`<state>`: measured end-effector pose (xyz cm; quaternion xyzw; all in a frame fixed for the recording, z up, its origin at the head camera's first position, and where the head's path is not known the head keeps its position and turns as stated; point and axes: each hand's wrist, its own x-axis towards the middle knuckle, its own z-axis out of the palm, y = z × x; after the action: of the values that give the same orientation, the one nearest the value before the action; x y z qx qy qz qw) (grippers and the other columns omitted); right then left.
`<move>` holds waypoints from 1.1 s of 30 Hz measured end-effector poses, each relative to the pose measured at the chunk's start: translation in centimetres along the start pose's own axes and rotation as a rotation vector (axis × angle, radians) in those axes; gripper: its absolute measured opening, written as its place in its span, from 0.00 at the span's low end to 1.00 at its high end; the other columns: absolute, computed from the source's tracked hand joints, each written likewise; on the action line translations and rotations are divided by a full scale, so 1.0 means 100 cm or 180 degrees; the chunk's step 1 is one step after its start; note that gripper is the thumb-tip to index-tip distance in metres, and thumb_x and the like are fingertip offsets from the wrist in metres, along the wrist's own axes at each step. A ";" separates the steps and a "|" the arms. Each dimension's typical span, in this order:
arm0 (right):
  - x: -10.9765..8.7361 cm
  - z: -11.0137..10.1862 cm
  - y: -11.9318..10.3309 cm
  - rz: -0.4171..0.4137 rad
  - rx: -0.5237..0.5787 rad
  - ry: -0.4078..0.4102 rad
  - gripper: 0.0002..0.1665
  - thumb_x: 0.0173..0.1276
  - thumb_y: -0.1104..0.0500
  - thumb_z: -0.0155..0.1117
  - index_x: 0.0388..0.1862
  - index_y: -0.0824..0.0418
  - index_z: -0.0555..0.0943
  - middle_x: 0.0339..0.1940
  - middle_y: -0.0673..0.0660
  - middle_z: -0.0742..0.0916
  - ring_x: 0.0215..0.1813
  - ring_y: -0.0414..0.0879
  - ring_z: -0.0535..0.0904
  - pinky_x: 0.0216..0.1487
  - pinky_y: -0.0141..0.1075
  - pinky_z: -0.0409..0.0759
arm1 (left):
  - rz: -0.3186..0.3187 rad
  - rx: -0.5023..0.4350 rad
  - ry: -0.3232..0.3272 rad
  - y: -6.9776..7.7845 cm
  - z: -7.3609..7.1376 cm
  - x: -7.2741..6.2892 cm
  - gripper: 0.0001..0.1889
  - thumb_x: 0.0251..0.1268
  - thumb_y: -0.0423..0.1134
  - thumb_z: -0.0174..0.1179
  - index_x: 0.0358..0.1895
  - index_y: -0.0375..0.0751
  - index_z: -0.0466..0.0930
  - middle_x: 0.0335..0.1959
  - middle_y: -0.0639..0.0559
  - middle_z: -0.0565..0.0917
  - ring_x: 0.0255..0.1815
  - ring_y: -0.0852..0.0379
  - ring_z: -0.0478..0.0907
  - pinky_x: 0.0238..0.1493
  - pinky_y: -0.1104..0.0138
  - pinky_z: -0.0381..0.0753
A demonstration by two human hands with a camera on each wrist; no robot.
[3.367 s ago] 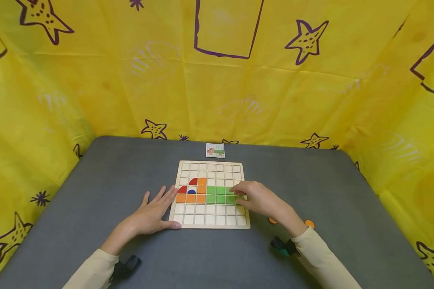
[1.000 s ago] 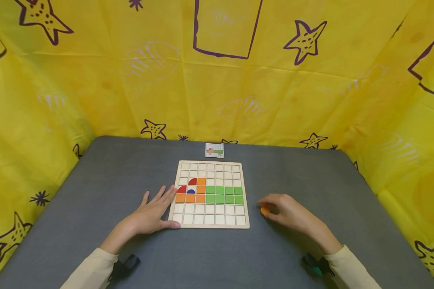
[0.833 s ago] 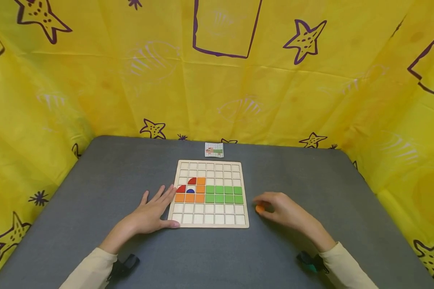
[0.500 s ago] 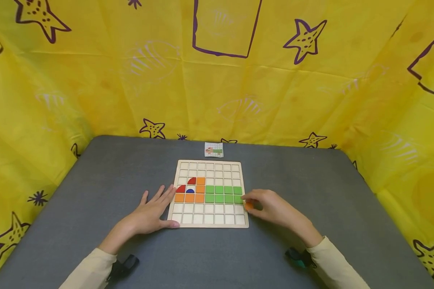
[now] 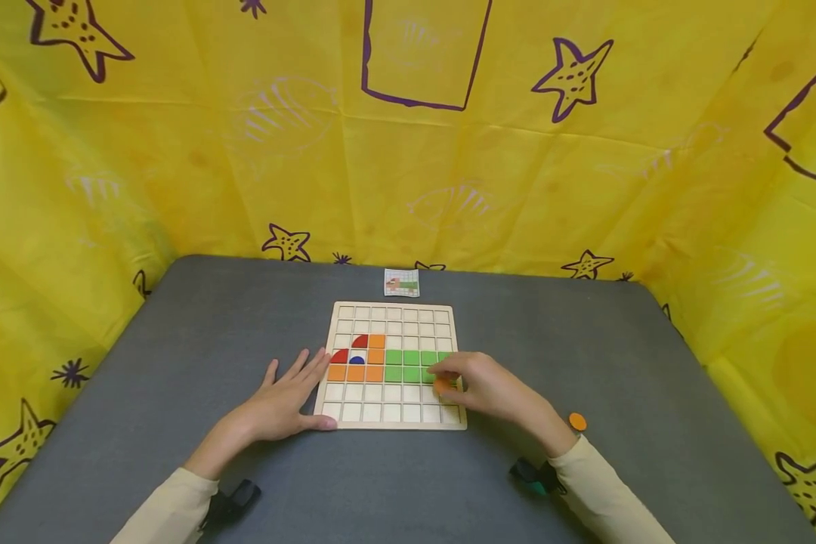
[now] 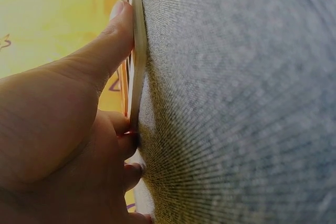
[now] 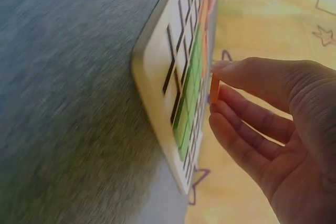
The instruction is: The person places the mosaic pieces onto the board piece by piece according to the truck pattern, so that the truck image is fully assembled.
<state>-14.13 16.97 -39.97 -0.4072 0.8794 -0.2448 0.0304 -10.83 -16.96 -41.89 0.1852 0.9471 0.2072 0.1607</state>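
A square wooden grid board [image 5: 370, 412] lies mid-table. On it sit green squares [image 5: 403, 363], orange squares [image 5: 356, 373], red quarter-round pieces [image 5: 360, 341] and a blue half-round piece [image 5: 357, 361]. My left hand [image 5: 275, 408] rests at the board's left side, fingers spread, thumb at the near left corner. My right hand [image 5: 493, 387] pinches an orange disc [image 5: 442, 387] between thumb and fingers over the right part of the board, just below the green rows. In the right wrist view the disc [image 7: 214, 88] appears edge-on, above the board's surface.
A second orange disc [image 5: 577, 421] lies on the grey table [image 5: 353, 491], beside my right wrist. A small card [image 5: 401, 283] with a coloured grid picture lies behind the board. Yellow patterned cloth [image 5: 408, 166] hangs around the table's back and sides.
My right hand left the green squares, picked up one orange disc from the table at the right, and carried it leftward over the board. The left hand has stayed in place.
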 end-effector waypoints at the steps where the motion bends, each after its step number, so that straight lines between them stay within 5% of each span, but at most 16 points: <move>1: 0.002 0.001 -0.001 -0.0014 0.0012 0.0000 0.15 0.62 0.65 0.71 0.48 0.64 0.85 0.41 0.51 0.87 0.39 0.41 0.81 0.44 0.36 0.81 | 0.0011 -0.0005 0.0004 0.000 0.000 0.000 0.58 0.54 0.66 0.65 0.79 0.38 0.45 0.79 0.39 0.48 0.78 0.33 0.39 0.67 0.31 0.30; 33: 0.059 0.030 -0.043 -0.0254 -0.0039 -0.0283 0.13 0.67 0.61 0.67 0.50 0.60 0.86 0.45 0.51 0.88 0.46 0.40 0.81 0.52 0.28 0.77 | -0.0023 -0.0020 -0.0040 0.000 -0.001 0.001 0.58 0.54 0.67 0.64 0.79 0.37 0.45 0.79 0.39 0.48 0.78 0.33 0.39 0.67 0.31 0.29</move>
<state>-14.30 9.11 -39.81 -0.4526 0.8617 -0.2220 0.0571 -10.90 -16.93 -41.79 0.1825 0.9460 0.2085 0.1680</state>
